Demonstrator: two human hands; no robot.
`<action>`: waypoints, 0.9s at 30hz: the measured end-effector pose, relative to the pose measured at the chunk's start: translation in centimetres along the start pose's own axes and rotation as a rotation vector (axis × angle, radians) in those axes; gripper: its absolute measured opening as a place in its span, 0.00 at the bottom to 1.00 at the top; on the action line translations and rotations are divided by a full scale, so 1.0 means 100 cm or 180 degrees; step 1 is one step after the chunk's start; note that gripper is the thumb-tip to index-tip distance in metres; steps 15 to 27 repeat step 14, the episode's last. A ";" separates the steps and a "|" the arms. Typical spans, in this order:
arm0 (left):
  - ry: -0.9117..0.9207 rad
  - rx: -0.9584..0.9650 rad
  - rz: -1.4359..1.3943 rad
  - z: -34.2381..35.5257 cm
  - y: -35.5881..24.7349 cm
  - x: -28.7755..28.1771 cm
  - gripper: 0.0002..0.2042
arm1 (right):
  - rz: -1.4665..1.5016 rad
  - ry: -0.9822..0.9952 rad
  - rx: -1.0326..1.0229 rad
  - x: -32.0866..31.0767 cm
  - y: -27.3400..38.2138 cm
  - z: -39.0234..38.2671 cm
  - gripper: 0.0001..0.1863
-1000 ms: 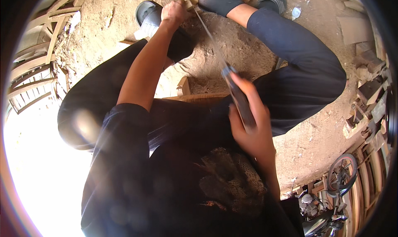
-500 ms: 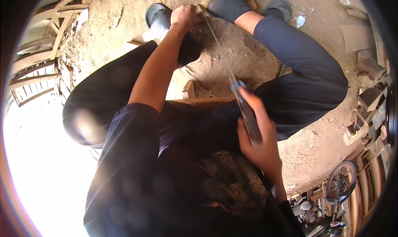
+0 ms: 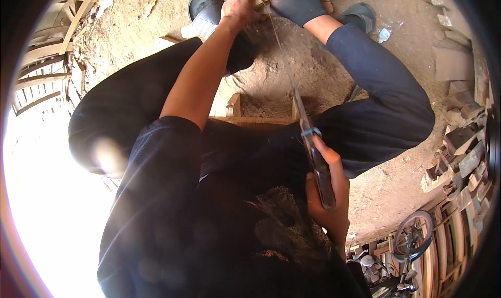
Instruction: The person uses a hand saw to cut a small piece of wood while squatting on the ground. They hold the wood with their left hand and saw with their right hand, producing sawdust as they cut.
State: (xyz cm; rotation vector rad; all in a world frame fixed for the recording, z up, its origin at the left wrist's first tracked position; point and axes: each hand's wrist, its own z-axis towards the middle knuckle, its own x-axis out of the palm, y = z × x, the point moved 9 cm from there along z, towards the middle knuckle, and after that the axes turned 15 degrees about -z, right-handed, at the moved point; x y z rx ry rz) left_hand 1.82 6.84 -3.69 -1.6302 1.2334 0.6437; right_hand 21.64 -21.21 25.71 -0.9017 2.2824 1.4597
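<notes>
My right hand [image 3: 334, 188] is wrapped round the dark handle of a handsaw [image 3: 319, 167], the index finger stretched along it. The saw's long blade, seen almost edge-on, runs away from me. Its far end reaches a small wood piece [image 3: 259, 1] on the ground. Closed at the left side of that wood is my left hand [image 3: 238, 9]; its fingertips are partly hidden. My dark-socked right foot [image 3: 297, 4] rests just right of the wood. Whether the teeth are inside a cut is too small to tell.
A sandal [image 3: 205, 4] lies left of my left hand, another sandal [image 3: 360, 16] behind my right foot. I sit on a low wooden seat [image 3: 250, 120]. Wood scraps [image 3: 464, 141] are heaped at the right, with a motorbike [image 3: 383, 266] at the lower right and wooden frames [image 3: 47, 52] at the left.
My right hand has drawn the handsaw back toward me and slightly right. The left hand keeps its place at the wood piece while the whole view has shifted a little.
</notes>
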 end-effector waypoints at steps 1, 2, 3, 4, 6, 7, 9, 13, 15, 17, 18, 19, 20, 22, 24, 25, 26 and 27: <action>-0.0039 -0.0078 -0.0013 0.004 0.003 -0.011 0.34 | 0.0045 0.0105 -0.0015 -0.001 0.004 0.003 0.36; 0.0005 0.0009 0.0071 0.026 0.019 0.006 0.34 | 0.0131 0.0350 -0.0009 -0.002 0.011 0.010 0.36; 0.0060 0.0066 0.0066 0.024 0.015 0.008 0.33 | 0.0217 0.0603 0.0048 0.000 0.012 0.011 0.37; 0.0112 0.0120 0.0063 0.021 0.011 0.009 0.31 | 0.0165 0.0372 0.0044 -0.010 0.008 0.009 0.36; 0.0176 0.0109 0.0058 0.008 0.004 0.001 0.31 | 0.0045 -0.0058 -0.0001 -0.024 0.003 0.005 0.34; 0.0178 0.0123 -0.0040 0.006 -0.001 0.001 0.31 | 0.0066 -0.0368 -0.0095 -0.033 -0.012 0.000 0.33; 0.0131 0.0059 -0.0232 0.007 0.002 0.005 0.32 | 0.0277 -0.0140 0.0047 -0.045 -0.025 -0.012 0.29; 0.0226 0.0358 -0.0054 0.016 0.007 0.002 0.28 | 0.0750 -0.0265 -0.0038 -0.079 -0.021 -0.053 0.29; 0.0331 0.0261 -0.0016 0.014 0.004 0.002 0.27 | 0.1339 -0.0422 -0.0087 -0.079 -0.042 -0.066 0.35; 0.0331 0.0261 -0.0016 0.014 0.004 0.002 0.27 | 0.1339 -0.0422 -0.0087 -0.079 -0.042 -0.066 0.35; 0.0331 0.0261 -0.0016 0.014 0.004 0.002 0.27 | 0.1339 -0.0422 -0.0087 -0.079 -0.042 -0.066 0.35; 0.0331 0.0261 -0.0016 0.014 0.004 0.002 0.27 | 0.1339 -0.0422 -0.0087 -0.079 -0.042 -0.066 0.35; 0.0331 0.0261 -0.0016 0.014 0.004 0.002 0.27 | 0.1339 -0.0422 -0.0087 -0.079 -0.042 -0.066 0.35; 0.0331 0.0261 -0.0016 0.014 0.004 0.002 0.27 | 0.1339 -0.0422 -0.0087 -0.079 -0.042 -0.066 0.35; 0.0331 0.0261 -0.0016 0.014 0.004 0.002 0.27 | 0.1339 -0.0422 -0.0087 -0.079 -0.042 -0.066 0.35; 0.0331 0.0261 -0.0016 0.014 0.004 0.002 0.27 | 0.1339 -0.0422 -0.0087 -0.079 -0.042 -0.066 0.35; 0.0331 0.0261 -0.0016 0.014 0.004 0.002 0.27 | 0.1339 -0.0422 -0.0087 -0.079 -0.042 -0.066 0.35; 0.0331 0.0261 -0.0016 0.014 0.004 0.002 0.27 | 0.1339 -0.0422 -0.0087 -0.079 -0.042 -0.066 0.35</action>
